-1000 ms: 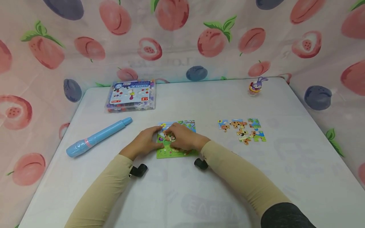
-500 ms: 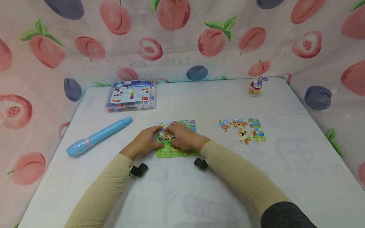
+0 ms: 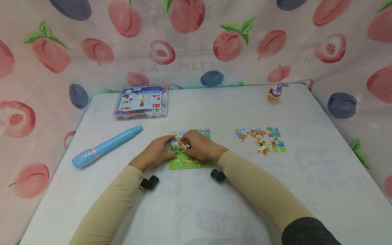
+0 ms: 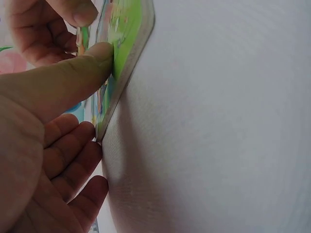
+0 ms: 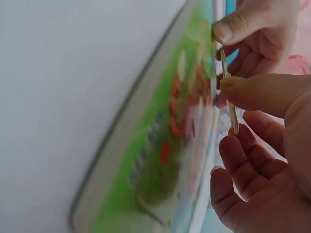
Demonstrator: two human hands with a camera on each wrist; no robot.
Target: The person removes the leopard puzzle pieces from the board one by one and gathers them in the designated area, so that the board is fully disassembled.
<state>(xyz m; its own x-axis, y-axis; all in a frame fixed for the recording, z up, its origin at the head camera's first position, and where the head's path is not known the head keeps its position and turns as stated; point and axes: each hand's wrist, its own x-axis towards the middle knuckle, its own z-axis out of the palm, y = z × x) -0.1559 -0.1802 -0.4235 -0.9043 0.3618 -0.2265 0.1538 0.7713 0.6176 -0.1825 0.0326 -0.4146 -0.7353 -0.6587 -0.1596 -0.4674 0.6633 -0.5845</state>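
A thin jigsaw puzzle piece [image 5: 234,119] is pinched between the thumb and fingers of my right hand [image 3: 200,145], seen edge-on in the right wrist view. That hand is over a jigsaw puzzle board [image 3: 177,165] with a green lower border and a cartoon animal picture, covering part of it. At the board's left edge my left hand [image 3: 155,153] presses with thumb and fingertips. In the left wrist view its thumb rests on the board's green face [image 4: 127,41], the other fingers lying slightly bent along the edge. Several loose puzzle pieces [image 3: 261,144] lie to the right.
A blue tube-shaped wand [image 3: 110,145] lies at the left. Behind it is a clear plastic case [image 3: 141,102] with a printed label. A small purple rabbit figure [image 3: 275,92] stands at the back right. The white table [image 3: 196,207] meets a fruit-print cloth backdrop [image 3: 186,73].
My right hand has shifted slightly to the right and lifted over the board, uncovering more of the picture. The left hand and the loose pieces stay where they were.
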